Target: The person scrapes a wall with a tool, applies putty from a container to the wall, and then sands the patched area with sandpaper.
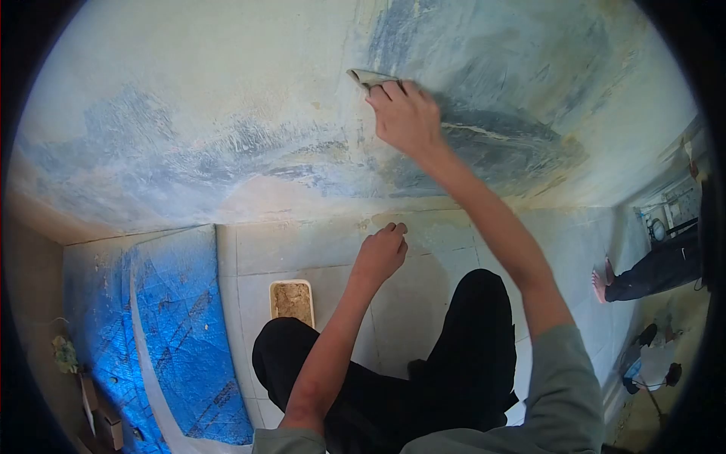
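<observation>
My right hand (408,117) is raised against the wall (302,68), its fingers closed round a folded, greyish sheet (369,78) that touches the surface. Blue-grey smears and pale streaks cover the wall around it. My left hand (386,246) hangs lower, over the tiled floor near the foot of the wall, with its fingers curled in; whether anything small is in them cannot be made out. A rectangular tub (292,300) of brownish, lumpy material stands on the floor beside my left knee.
A blue plastic sheet (185,318) lies on the floor at the left. Another person's bare foot (600,287) and dark trouser leg (654,270) show at the right. Assorted items (654,359) lie at the lower right, and cardboard pieces (102,412) at the lower left.
</observation>
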